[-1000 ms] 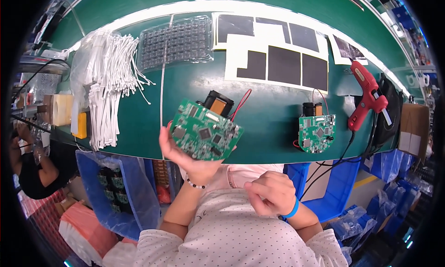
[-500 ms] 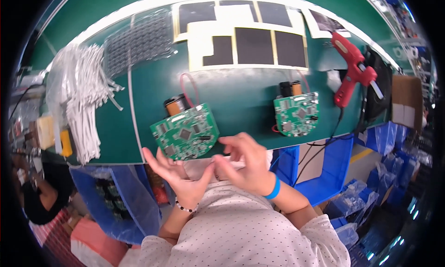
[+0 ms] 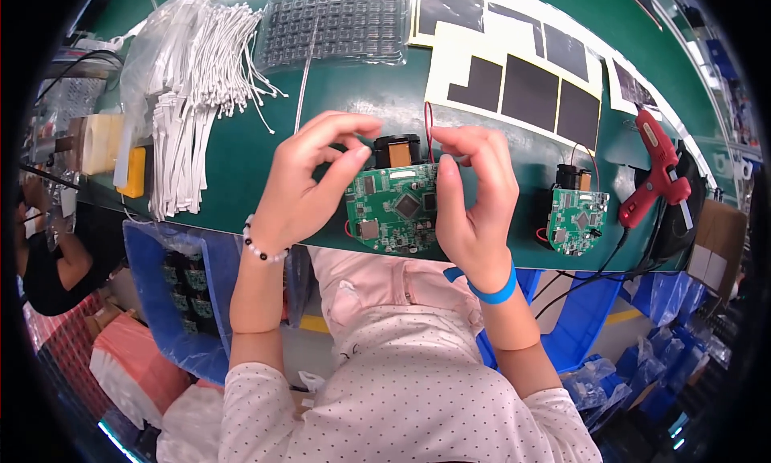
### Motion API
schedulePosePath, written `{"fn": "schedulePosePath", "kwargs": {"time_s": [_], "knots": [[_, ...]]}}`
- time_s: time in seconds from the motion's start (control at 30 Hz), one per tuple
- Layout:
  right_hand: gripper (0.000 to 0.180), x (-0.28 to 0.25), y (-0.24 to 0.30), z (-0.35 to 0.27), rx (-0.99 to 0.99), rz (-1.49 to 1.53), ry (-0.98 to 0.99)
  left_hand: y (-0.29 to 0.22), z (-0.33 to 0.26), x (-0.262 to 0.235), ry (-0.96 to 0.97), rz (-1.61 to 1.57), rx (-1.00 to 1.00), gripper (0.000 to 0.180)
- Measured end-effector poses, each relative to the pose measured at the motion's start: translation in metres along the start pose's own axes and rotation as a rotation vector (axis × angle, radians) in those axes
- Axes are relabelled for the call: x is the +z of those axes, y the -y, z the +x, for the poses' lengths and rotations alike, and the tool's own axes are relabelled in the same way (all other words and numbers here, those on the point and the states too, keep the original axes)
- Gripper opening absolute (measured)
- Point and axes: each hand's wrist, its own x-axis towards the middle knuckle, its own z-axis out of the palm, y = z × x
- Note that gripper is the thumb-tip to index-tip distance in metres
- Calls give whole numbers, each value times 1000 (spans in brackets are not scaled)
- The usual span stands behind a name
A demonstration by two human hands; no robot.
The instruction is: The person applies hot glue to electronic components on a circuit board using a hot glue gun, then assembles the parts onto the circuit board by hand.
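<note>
A green circuit board lies on the table in front of me, with a black round part and a copper-coloured block at its far edge. From that edge a thin red wire loops upward. My left hand is curved at the board's upper left corner, thumb and fingers apart, holding nothing. On the other side, my right hand has its fingertips beside the red wire and its thumb over the board's right edge; a gap shows between thumb and fingers. Whether they touch the wire is unclear.
A second circuit board lies to the right, near a red glue gun. White cables are heaped left. Behind are a clear plastic tray and sheets with black pads. Blue bins stand below the table edge.
My hands have moved from the near table edge up to either side of the first board. The view has shifted, so the table things appear farther right.
</note>
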Motion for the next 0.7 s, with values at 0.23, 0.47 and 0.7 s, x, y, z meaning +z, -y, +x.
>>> {"fn": "schedulePosePath", "kwargs": {"time_s": [0.23, 0.47, 0.7], "knots": [[24, 1, -1, -2, 51, -17, 24, 6, 5, 0, 44, 23, 41, 12], [15, -13, 4, 0, 38, -42, 157, -9, 5, -7, 142, 235, 96, 8], [10, -23, 9, 18, -1, -169, 296, -23, 19, -9, 316, 447, 184, 7]]}}
